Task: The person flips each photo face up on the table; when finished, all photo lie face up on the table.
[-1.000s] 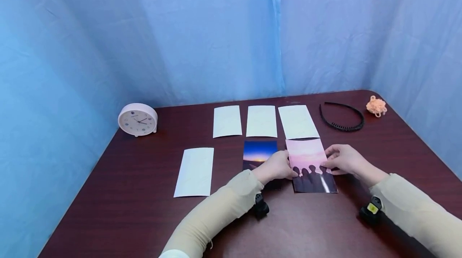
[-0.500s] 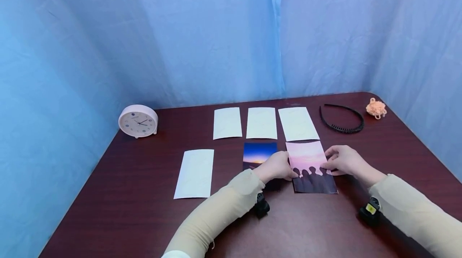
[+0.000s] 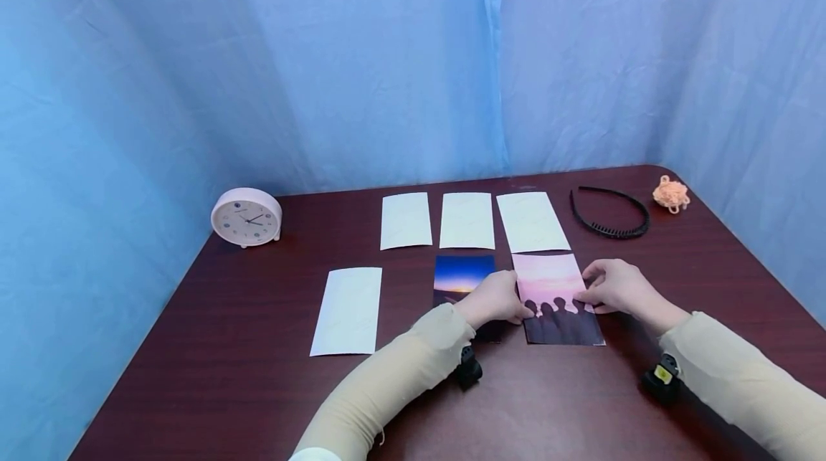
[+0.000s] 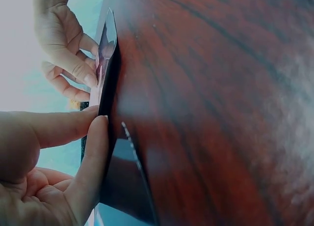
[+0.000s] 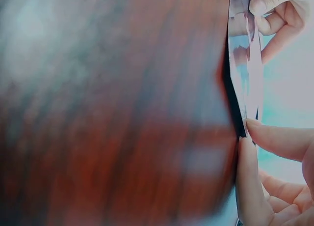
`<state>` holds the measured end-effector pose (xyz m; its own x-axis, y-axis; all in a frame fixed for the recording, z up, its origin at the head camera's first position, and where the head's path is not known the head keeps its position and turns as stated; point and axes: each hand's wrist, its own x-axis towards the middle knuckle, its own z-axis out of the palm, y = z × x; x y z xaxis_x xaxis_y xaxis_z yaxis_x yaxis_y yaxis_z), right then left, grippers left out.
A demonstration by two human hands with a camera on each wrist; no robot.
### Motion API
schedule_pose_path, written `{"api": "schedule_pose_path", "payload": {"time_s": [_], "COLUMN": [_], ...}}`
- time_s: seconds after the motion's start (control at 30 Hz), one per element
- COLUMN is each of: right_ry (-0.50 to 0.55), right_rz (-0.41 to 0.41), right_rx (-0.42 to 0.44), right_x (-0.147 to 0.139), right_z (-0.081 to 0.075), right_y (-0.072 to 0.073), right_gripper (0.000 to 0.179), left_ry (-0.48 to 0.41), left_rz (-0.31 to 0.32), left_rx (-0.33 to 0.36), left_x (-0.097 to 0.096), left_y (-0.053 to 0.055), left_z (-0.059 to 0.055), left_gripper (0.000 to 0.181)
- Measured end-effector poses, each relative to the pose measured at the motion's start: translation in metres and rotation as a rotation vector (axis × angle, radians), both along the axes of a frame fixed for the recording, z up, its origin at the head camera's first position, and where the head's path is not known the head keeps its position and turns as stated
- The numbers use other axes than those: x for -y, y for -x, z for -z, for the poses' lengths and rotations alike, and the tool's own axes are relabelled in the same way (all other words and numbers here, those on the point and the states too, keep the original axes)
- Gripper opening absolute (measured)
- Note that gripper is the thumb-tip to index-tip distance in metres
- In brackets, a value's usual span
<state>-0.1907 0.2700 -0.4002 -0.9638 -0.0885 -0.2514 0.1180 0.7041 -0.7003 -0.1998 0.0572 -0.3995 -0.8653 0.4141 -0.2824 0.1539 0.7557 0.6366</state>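
Observation:
Both hands hold a photo print (image 3: 550, 289) with a pink sky and dark silhouettes of people, low over the table. The left hand (image 3: 495, 297) pinches its left edge; in the left wrist view the thumb and a finger of the left hand (image 4: 54, 162) meet on that edge. On the opposite edge, the right hand (image 3: 622, 290) pinches with thumb and finger, as the right hand (image 5: 279, 172) shows in the right wrist view. A blue sunset photo (image 3: 463, 273) lies partly hidden under the left hand and wrist.
Three white cards (image 3: 467, 221) lie in a row behind the photos, and another white card (image 3: 347, 310) lies to the left. A round clock (image 3: 247, 217) stands at the far left. A black headband (image 3: 609, 214) and a peach knotted bundle (image 3: 671, 194) lie at the far right.
A bright glare streak on the lower right of the pink photo has gone. Both hands keep their hold at its edges and have hardly moved.

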Motion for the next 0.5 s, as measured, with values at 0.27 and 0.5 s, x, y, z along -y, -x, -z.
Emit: {"api": "schedule_pose_path", "payload": {"time_s": [0.27,0.5], "right_ry": [-0.029,-0.032], "right_rz": [-0.012,-0.005], "right_rx": [-0.036,-0.033], "right_x": [-0.0016,-0.0036], "right_z": [-0.0002,-0.0069], "right_y": [-0.0017,-0.0033], "right_gripper": [0.04,0.042], "left_ry": [0.007,-0.052], "left_rz": [0.031,0.018], "left_rx": [-0.019,-0.019], "left_x": [0.0031,0.0071], "left_y": [-0.0006,-0.0012], "left_z": [-0.0015,-0.0043], "left_gripper": [0.025,0.046]}}
